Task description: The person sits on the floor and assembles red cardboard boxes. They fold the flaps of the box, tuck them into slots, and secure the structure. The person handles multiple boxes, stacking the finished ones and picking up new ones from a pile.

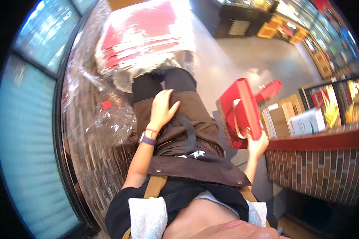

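Red paper bag [247,105], held out to the person's right, above the grey tiled floor [225,55] and just beside a brick-faced counter. It is tilted, with a narrow side turned up toward the viewer and a pale cord handle [236,119] looping along its broad face. Right hand [258,143]: closed on the near end of the bag, the fingers partly hidden, so that how tightly they bend cannot be told. Left hand [162,107]: open and grasping nothing that shows, laid palm down over the brown apron [201,113] on the lap, with the thumb apart from the fingers; a dark wristband [148,140] circles the wrist. Beyond the knees lies a stack of red sheets or flat bags [141,24] (glare on the clear wrapping makes it hard to say which). Loose clear plastic film [117,121] spreads over the streaked bench [87,159] to the left, near a small red square [106,104]. Tall window panes [26,127] bound that side. At right, a cardboard box [278,119] and a white packet [306,122] stand next to each other on the counter [319,140], which has a red edge.
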`<state>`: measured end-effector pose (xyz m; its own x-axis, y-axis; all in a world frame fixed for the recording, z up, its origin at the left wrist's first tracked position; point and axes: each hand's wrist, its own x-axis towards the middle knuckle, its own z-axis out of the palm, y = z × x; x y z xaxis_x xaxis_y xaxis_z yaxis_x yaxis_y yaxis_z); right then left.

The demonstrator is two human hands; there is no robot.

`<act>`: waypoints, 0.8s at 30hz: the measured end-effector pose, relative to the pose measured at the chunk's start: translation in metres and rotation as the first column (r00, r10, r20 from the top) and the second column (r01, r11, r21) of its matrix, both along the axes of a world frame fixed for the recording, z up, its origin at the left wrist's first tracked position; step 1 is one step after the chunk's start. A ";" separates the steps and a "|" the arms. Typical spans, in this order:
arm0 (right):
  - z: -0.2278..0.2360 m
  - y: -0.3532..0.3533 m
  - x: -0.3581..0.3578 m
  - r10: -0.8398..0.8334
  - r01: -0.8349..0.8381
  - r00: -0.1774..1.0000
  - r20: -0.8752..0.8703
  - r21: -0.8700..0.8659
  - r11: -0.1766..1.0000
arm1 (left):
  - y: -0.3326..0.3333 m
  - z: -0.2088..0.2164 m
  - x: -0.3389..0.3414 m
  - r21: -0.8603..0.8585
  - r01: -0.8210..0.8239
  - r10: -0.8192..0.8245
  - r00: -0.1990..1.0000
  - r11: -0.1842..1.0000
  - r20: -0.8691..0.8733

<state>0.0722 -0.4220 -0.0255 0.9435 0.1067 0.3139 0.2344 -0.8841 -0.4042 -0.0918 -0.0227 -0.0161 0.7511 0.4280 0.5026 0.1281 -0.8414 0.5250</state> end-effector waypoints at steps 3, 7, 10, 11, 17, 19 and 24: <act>-0.067 -0.010 -0.010 -0.088 0.083 0.995 -0.038 -0.108 0.991 | -0.011 -0.028 -0.025 0.277 0.029 0.032 0.976 0.960 -0.214; -0.126 -0.013 -0.019 -0.186 0.170 0.974 -0.127 -0.125 0.977 | -0.011 -0.019 -0.023 0.188 0.037 0.008 0.972 0.981 -0.235; -0.151 -0.003 -0.012 -0.295 0.270 0.936 -0.192 -0.143 0.952 | -0.015 -0.017 -0.020 0.221 0.037 0.025 0.963 0.975 -0.269; -0.156 0.001 -0.001 -0.291 0.273 0.938 -0.187 -0.117 0.955 | -0.015 -0.019 -0.019 0.221 0.042 0.022 0.960 0.974 -0.281; -0.157 0.080 0.059 -0.106 0.136 0.917 -0.385 0.051 0.989 | -0.024 -0.013 -0.015 0.185 0.094 -0.033 0.950 0.978 -0.310; -0.179 0.099 0.074 -0.168 0.089 0.913 -0.371 -0.221 0.971 | -0.026 -0.011 -0.007 0.166 0.091 -0.031 0.943 0.982 -0.331; -0.183 0.134 0.077 -0.260 0.147 0.839 -0.478 -0.261 0.954 | -0.025 -0.014 -0.002 0.162 0.040 0.026 0.922 0.986 -0.386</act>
